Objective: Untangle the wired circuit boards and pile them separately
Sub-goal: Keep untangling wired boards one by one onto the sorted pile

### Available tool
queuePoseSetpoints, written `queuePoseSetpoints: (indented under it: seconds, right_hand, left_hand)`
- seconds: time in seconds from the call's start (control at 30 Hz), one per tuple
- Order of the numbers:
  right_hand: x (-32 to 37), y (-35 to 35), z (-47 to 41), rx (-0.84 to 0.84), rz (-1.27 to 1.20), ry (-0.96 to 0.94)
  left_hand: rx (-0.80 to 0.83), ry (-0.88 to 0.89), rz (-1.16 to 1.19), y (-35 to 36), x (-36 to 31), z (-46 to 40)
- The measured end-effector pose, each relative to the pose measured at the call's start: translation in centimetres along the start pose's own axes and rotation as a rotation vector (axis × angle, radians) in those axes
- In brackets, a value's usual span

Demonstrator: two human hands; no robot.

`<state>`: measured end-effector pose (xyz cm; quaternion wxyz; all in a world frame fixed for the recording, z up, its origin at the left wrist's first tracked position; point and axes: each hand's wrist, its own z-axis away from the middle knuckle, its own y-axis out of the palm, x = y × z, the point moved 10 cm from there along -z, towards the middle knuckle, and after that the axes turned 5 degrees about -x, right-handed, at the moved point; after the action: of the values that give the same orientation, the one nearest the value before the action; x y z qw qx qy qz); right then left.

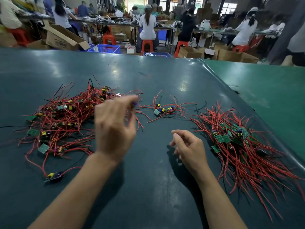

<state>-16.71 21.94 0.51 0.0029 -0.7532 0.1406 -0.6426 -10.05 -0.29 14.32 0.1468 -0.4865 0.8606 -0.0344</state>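
Progress is judged partial. A large tangled heap (66, 119) of wired circuit boards remains on the left of the bench (165, 76). A sorted pile (239, 142), its red leads lying roughly parallel, is found on the right near the bench edge. A small cluster (163, 109) of a few boards lies between the two, toward the far side, and one stray board (53, 176) lies near, left of the left forearm. Most of the untangling appears outstanding.

The left hand (113, 128) is raised at the right edge of the heap, fingers curled; it appears to pinch a small purple-tipped part with trailing red wire, though motion blur prevents certainty. The right hand (189, 147) is held just above the bench between the piles, fingers loosely curled, nothing held.
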Motion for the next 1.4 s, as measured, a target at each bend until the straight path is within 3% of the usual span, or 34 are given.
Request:
queuePoseSetpoints:
  seconds: [0.1,0.17,0.27,0.4,0.47,0.6,0.73,0.9,1.0,1.4]
  right_hand:
    - [0.3,2.1,0.9,0.167,-0.378,0.127]
    - [0.5,2.5,1.1,0.187,-0.388,0.134]
    - [0.1,1.8,0.7,0.107,-0.373,0.132]
    - [0.0,0.6,0.2,-0.049,-0.552,0.15]
    - [0.0,0.3,0.2,-0.078,-0.59,0.143]
    - [-0.1,0.5,0.5,-0.078,-0.583,0.165]
    - [0.2,1.3,0.9,-0.035,-0.52,0.156]
    - [0.7,1.7,1.1,-0.011,-0.465,0.108]
    - [0.6,1.6,1.1,-0.027,-0.5,0.129]
    - [-1.3,-0.2,0.9,-0.307,-0.604,0.217]
  left_hand:
    - [0.186,0.188,0.129,3.8,-4.1,3.9]
    - [0.248,0.252,0.184,5.2,-4.9,6.5]
    - [0.256,0.24,0.261,5.9,-5.2,8.4]
    - [0.132,0.204,0.222,4.5,-5.6,8.2]
    - [0.223,0.185,0.227,5.2,-5.8,8.6]
    - [0.604,-0.279,0.333,9.0,-2.6,9.9]
    - [0.634,-0.617,0.552,10.0,-0.1,10.4]
    - [0.67,-0.838,0.708,10.8,1.2,11.5]
    - [0.592,-0.94,0.834,10.7,1.8,11.6]
    - [0.486,-1.083,0.889,10.5,3.1,12.2]
